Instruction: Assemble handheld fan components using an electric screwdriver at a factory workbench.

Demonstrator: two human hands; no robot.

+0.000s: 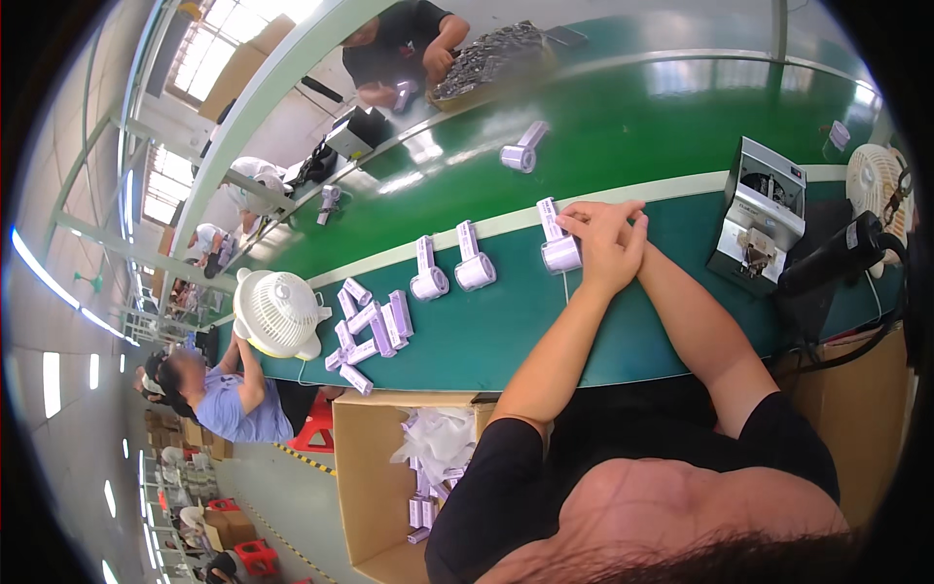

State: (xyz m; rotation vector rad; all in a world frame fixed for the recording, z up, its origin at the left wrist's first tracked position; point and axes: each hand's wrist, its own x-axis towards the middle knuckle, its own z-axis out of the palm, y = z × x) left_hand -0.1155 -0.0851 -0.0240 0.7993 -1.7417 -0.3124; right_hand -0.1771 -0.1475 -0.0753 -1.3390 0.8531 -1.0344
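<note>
Apparently between handlings: left hand (615, 255) and right hand (587, 216) overlap, fingers crossed; cannot tell whether the hidden palms grip anything. Lilac-and-white plastic device with round head and straight handle (561, 256) lies on the dark green tabletop (506, 336), just beside the fingertips. Taking it up would call for parting hands, then grasping the handle.

White fan (279, 313) stands at the left end of the bench (467, 355); second white fan (871, 183) at far right. Person in light-blue shirt (233, 404) sits beside red stool (313, 428). Yellow-black striped tape (307, 459) marks floor. Across the line, heaped dark parts (498, 60).
</note>
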